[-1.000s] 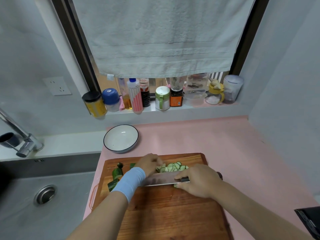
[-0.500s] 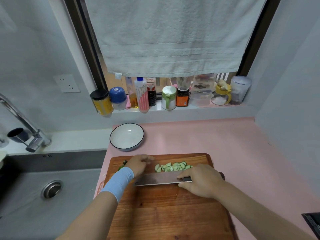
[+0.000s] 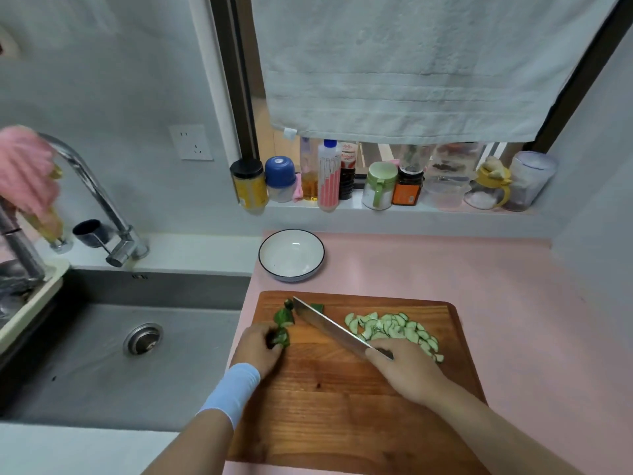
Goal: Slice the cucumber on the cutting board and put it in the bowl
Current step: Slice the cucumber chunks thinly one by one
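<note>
Slicing looks nearly done: left hand (image 3: 258, 349) curls round a cucumber end (image 3: 281, 338) at the board's (image 3: 342, 399) left, right hand (image 3: 406, 373) grips the knife (image 3: 330, 329) beside the slices (image 3: 394, 329), so next cut that piece, then fill the empty bowl (image 3: 292, 276).

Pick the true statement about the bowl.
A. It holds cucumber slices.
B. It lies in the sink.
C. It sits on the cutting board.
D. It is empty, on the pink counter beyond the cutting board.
D: the bowl is bare white inside, on the pink counter; the cucumber slices lie on the cutting board.
</note>
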Motion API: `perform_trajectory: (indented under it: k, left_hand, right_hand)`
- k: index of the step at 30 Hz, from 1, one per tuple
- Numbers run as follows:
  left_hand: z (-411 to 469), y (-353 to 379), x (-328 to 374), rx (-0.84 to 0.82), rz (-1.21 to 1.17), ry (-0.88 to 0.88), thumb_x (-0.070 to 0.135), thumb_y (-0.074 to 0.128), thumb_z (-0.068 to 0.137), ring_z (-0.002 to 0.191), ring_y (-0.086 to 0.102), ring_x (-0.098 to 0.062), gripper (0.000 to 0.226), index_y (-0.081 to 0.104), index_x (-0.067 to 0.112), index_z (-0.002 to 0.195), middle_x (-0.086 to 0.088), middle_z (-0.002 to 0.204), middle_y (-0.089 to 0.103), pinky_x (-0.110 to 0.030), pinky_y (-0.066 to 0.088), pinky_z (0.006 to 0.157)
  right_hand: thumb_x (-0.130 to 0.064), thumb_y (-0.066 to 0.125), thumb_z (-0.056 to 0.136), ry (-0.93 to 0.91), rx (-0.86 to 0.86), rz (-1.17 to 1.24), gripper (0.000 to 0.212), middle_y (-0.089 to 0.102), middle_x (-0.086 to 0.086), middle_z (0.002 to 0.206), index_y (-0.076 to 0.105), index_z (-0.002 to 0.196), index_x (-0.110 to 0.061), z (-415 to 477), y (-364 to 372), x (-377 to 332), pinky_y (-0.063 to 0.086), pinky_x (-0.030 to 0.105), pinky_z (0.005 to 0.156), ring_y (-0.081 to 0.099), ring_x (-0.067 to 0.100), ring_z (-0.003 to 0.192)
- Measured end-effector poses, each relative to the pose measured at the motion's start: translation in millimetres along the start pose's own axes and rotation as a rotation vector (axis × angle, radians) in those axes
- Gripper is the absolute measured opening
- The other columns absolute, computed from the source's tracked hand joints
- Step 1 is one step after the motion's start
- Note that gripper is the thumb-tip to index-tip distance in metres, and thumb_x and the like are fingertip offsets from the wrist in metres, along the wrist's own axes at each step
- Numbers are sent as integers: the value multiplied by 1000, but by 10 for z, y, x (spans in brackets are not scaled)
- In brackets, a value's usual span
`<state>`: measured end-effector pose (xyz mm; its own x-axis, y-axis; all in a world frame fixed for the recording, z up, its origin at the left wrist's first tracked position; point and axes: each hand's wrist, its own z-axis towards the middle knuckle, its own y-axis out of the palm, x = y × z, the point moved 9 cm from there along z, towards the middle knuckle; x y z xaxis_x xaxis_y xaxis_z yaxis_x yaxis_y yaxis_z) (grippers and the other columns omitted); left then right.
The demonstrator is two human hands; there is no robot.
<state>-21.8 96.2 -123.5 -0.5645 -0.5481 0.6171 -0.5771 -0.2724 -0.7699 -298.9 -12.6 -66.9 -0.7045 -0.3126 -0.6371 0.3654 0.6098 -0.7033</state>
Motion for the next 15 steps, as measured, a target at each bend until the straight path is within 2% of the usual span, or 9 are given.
perform_trajectory:
  k: [2, 5, 7, 11, 15]
  left_hand:
    - [-30, 9, -5, 15, 12, 12, 19, 77, 75, 109, 58, -20, 42, 67, 19, 116, 3, 116, 64, -26, 42, 100]
    - [-42, -8, 9, 38, -13, 19, 24, 82, 72, 99, 60, -17, 35, 69, 21, 103, 4, 107, 64, -23, 43, 90]
    - [-94, 19, 42, 33, -25, 28, 26, 83, 72, 91, 57, -13, 31, 68, 22, 99, 6, 102, 64, -19, 40, 84]
    - [-269, 236, 134, -25, -56, 89, 27, 82, 74, 90, 57, -10, 30, 65, 23, 99, 9, 101, 59, -16, 39, 82]
    - [-445, 395, 241, 11, -86, 118, 27, 82, 72, 90, 55, -10, 29, 63, 24, 93, 8, 97, 58, -17, 38, 80]
  right_hand:
    - [-45, 49, 100, 10, 23, 71, 28, 70, -9, 78, 70, 82, -49, -44, 102, -45, 46, 31, 66, 65, 13, 72]
    - [-42, 49, 101, 23, 41, 114, 33, 64, -15, 69, 66, 75, -52, -123, 215, -86, 42, 30, 65, 61, 8, 68]
    - [-44, 49, 100, 46, 44, 119, 28, 69, -19, 77, 69, 81, -52, -189, 272, -82, 47, 29, 70, 64, 5, 74]
    - [-49, 54, 98, 83, 36, 104, 20, 73, -23, 89, 74, 103, -48, -314, 379, -44, 54, 30, 81, 67, 0, 82]
    - [-49, 54, 97, 103, 29, 73, 20, 72, -26, 85, 73, 103, -48, -388, 443, 19, 55, 30, 78, 67, 1, 80]
